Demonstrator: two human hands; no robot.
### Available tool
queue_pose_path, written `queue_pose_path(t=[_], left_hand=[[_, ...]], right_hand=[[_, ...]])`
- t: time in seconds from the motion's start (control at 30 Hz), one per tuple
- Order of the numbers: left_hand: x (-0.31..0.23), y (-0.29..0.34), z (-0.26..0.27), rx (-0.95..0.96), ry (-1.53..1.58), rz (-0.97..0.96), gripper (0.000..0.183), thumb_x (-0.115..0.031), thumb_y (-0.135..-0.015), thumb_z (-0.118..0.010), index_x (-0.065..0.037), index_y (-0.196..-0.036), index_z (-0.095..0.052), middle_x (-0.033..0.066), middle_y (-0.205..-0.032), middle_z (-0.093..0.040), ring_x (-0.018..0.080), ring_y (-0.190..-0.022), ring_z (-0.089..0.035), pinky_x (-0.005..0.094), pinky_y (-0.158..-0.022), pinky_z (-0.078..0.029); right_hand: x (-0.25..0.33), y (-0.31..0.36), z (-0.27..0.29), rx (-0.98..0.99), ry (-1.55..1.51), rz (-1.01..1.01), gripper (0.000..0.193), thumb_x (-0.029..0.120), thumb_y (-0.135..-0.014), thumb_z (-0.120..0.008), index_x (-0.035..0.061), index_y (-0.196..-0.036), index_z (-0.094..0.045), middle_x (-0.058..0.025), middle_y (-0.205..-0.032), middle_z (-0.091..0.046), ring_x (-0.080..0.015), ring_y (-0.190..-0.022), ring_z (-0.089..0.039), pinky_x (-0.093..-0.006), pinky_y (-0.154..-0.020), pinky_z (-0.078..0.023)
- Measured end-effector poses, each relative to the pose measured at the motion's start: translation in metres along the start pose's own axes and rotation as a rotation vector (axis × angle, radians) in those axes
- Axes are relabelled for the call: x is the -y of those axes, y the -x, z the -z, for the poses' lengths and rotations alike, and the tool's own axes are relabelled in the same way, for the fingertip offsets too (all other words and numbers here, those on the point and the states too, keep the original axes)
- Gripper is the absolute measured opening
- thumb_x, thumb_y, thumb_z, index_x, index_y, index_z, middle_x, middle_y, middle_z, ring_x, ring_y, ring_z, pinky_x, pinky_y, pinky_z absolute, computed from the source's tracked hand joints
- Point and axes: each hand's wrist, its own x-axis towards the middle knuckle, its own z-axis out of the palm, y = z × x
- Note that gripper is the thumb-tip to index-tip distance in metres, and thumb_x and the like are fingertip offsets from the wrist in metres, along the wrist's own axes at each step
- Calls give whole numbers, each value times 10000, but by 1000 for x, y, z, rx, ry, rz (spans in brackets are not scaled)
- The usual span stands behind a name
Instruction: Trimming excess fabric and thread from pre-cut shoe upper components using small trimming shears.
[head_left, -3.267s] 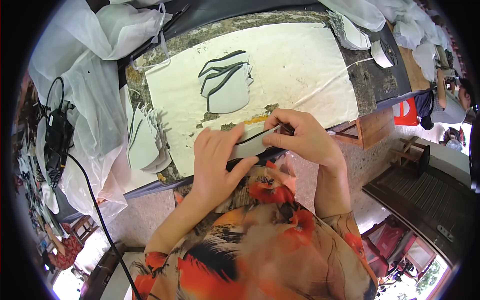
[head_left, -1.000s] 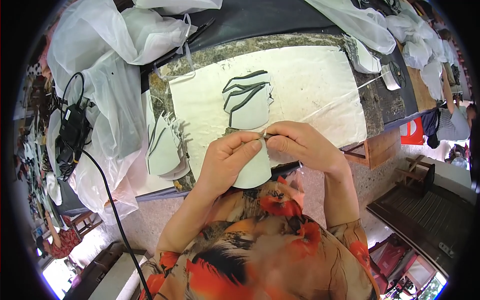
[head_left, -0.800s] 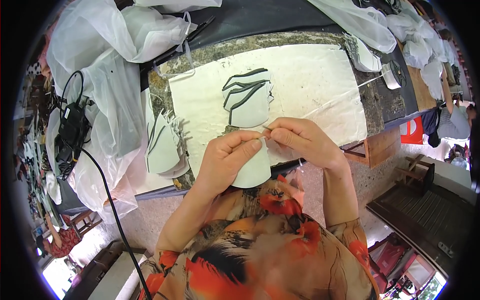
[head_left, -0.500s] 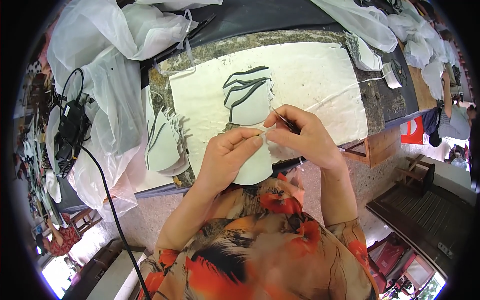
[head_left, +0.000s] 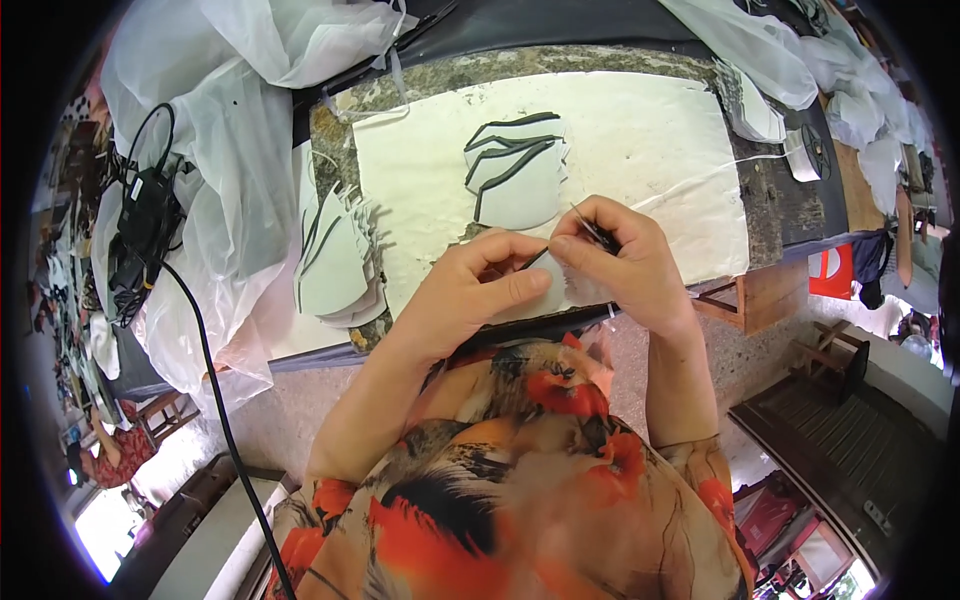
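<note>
Left-hand grip (head_left: 482, 285) holds a pale piece (head_left: 557, 286); right-hand grip (head_left: 628, 262) holds a slim dark tool (head_left: 604, 238). Dark-edged pieces (head_left: 522, 198) lie beyond.

Tan top (head_left: 545, 490) with red flowers (head_left: 618, 458), black feathery strokes (head_left: 450, 505), short sleeves (head_left: 692, 466)

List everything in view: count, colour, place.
table: one, black, centre
board: one, mottled, on table
sheet: one, cream, on board
dark-edged pieces: several, pale, on sheet
piles: two, pale, left and upper right
held piece: one, pale, centre
pointed tool: one, dark, centre
tape roll: one, white, right
plastic bags: several, whitish, both sides
adapter: one, black, left
cable: one, black, lower left
wooden furniture: several, brown, right and left
co-workers: at least two, partly red, edges
floral shirt: one, multicoloured, lower middle
left hand: one, bare, on held piece
right hand: one, bare, holding pointed tool
</note>
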Motion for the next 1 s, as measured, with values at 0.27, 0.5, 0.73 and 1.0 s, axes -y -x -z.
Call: queue_pose_path(t=[0.27,0.5,0.73,1.0], left_hand=[[6,0,-1,-83,43,43,199,-139,-969,-703,-12,-1123,-705,-21,-944,-677,56,-833,-598,216,-735,-485],[0,1,-7,-81,131,46,179,-145,-974,-697,-3,-1081,-716,-34,-917,-683,28,-799,-580,195,-693,-464],[4,0,-2,-86,108,81,181,-161,-974,-706,-14,-1080,-719,-39,-903,-674,21,-784,-566,191,-672,-445],[3,0,-7,-125,63,11,219,-159,-976,-715,4,-1122,-711,-33,-910,-677,22,-795,-562,194,-682,-449]], right_hand=[[-8,1,1,-77,-87,-35,111,109,-971,-688,15,-1020,-656,41,-887,-598,-33,-828,-532,-201,-741,-443],[-1,6,4,-33,-73,-37,192,122,-952,-695,3,-1102,-679,33,-904,-619,-27,-821,-519,-197,-729,-441],[3,8,1,-17,-82,-72,140,78,-948,-683,-1,-1064,-680,32,-918,-630,-29,-828,-537,-203,-740,-449],[0,7,2,-72,49,61,102,67,-946,-667,-12,-1010,-675,25,-887,-638,-38,-829,-539,-208,-731,-440]])
